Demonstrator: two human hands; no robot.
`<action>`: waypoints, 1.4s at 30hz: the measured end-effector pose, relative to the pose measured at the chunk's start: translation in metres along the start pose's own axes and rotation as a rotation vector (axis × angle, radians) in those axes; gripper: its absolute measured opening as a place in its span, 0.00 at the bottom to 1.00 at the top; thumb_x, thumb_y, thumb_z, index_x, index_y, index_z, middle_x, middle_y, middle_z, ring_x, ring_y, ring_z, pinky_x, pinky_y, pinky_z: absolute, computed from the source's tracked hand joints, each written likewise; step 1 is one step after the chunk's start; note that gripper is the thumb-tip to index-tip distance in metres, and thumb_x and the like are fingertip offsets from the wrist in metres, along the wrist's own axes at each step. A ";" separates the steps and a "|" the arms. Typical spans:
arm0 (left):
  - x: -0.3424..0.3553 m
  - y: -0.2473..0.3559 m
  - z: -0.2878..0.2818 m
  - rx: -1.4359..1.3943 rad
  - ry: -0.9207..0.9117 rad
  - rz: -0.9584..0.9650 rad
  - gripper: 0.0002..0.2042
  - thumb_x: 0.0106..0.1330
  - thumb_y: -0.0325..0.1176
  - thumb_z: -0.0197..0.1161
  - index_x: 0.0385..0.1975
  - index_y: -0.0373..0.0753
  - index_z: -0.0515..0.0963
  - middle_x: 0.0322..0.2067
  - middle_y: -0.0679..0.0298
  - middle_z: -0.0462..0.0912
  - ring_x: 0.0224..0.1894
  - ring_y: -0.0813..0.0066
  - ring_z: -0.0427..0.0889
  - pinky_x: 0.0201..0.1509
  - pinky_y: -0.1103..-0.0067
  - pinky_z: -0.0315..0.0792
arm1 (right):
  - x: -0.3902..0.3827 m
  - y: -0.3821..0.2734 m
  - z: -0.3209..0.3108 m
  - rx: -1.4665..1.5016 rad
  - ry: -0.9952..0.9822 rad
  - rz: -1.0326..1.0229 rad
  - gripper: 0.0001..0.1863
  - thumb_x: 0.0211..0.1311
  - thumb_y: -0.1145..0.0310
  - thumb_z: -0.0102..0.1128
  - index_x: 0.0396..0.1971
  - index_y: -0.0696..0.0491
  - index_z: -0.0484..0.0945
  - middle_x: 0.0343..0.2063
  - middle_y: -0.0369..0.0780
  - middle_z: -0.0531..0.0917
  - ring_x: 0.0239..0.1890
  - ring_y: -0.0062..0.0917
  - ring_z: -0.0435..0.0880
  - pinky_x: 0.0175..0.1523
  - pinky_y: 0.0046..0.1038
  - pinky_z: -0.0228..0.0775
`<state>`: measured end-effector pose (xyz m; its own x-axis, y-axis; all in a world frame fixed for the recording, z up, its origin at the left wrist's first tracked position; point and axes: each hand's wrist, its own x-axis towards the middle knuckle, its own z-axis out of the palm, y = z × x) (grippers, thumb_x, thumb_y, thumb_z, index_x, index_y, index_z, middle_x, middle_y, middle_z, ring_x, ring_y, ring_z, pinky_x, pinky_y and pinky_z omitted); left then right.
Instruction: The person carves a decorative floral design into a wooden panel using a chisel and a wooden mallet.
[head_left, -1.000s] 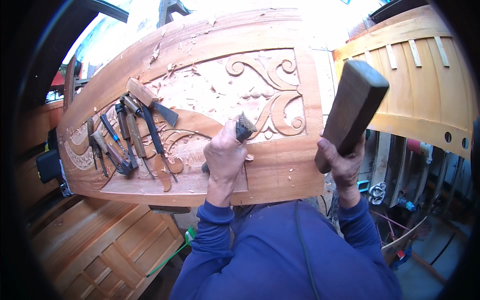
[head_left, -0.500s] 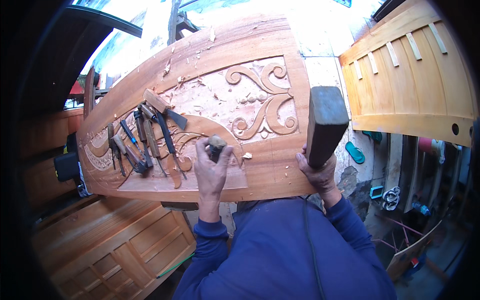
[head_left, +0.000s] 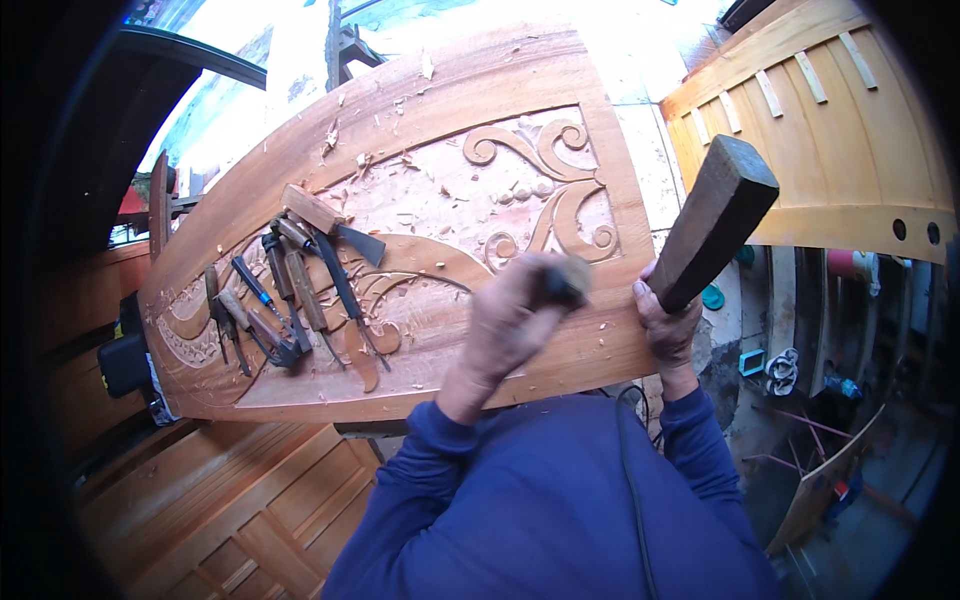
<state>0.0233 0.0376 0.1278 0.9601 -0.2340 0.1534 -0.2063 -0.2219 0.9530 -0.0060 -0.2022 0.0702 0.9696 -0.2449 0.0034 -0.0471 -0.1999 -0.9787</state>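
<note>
A large arched wooden panel [head_left: 420, 110] with carved scrollwork lies in front of me, littered with wood chips. My left hand [head_left: 515, 320] is closed around a chisel [head_left: 566, 284], whose dark handle end pokes out above my fist; the blade is hidden under the hand, near the panel's lower right border. My right hand [head_left: 668, 322] grips a dark wooden mallet [head_left: 715, 220] by its lower end, raised at the panel's right edge, just right of the chisel. Both sleeves are blue.
Several chisels and gouges [head_left: 290, 300] lie in a cluster on the panel's left part. A slatted curved wooden piece [head_left: 830, 140] stands at the right. A panelled wooden door [head_left: 220, 510] lies lower left. Small items and a cord litter the floor at the right [head_left: 780, 370].
My left hand with the chisel has shifted right along the panel's lower border. The mallet has tilted and stays raised by the right edge. The view has moved closer.
</note>
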 end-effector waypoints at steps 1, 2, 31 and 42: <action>-0.002 0.002 0.011 -0.004 -0.109 0.011 0.25 0.62 0.26 0.76 0.58 0.39 0.75 0.43 0.58 0.86 0.45 0.69 0.87 0.49 0.72 0.83 | 0.001 0.001 0.001 -0.011 0.003 0.001 0.12 0.58 0.77 0.73 0.40 0.56 0.80 0.33 0.35 0.83 0.35 0.19 0.83 0.42 0.25 0.76; -0.006 0.006 0.018 0.007 -0.209 0.013 0.25 0.62 0.25 0.75 0.59 0.37 0.76 0.43 0.57 0.86 0.48 0.69 0.86 0.48 0.73 0.83 | 0.002 0.001 0.005 0.011 0.011 -0.057 0.11 0.59 0.78 0.72 0.40 0.56 0.80 0.33 0.34 0.83 0.35 0.18 0.83 0.42 0.25 0.76; 0.091 -0.037 0.085 0.361 0.295 0.183 0.31 0.58 0.52 0.77 0.58 0.44 0.81 0.25 0.64 0.78 0.26 0.66 0.81 0.26 0.71 0.74 | 0.058 -0.026 -0.102 0.127 -0.043 0.029 0.29 0.57 0.79 0.70 0.59 0.58 0.71 0.44 0.43 0.79 0.39 0.29 0.83 0.49 0.34 0.79; 0.103 -0.045 0.082 0.304 0.399 0.090 0.30 0.56 0.50 0.80 0.55 0.41 0.83 0.33 0.59 0.87 0.32 0.63 0.89 0.35 0.72 0.82 | 0.129 -0.049 -0.075 0.222 -0.044 -0.028 0.20 0.63 0.79 0.64 0.55 0.60 0.74 0.43 0.44 0.82 0.37 0.29 0.84 0.44 0.32 0.79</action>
<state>0.1159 -0.0542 0.0793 0.9211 0.1017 0.3758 -0.2803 -0.4968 0.8214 0.1038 -0.2948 0.1340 0.9796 -0.1992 0.0273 0.0297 0.0089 -0.9995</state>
